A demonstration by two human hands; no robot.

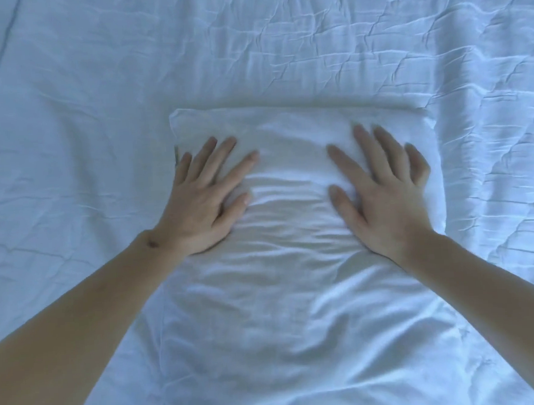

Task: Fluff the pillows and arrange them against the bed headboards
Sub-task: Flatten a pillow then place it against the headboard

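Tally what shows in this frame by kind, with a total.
White fabric pillow: 1
Wrinkled pale bed sheet: 1
Bare hands, left hand and right hand, both flat and open on the pillow: 2
Headboards: 0 in view
Total: 4

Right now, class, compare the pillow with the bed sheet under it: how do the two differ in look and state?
The pillow is a raised, bounded rectangle; the bed sheet lies flat and runs past the frame edges. The pillow looks whiter, the sheet bluish. The pillow's creases are fine ripples bunched between the left hand and right hand pressing on it; the sheet's are long, scattered and untouched. Both are plain, pale, wrinkled fabric.
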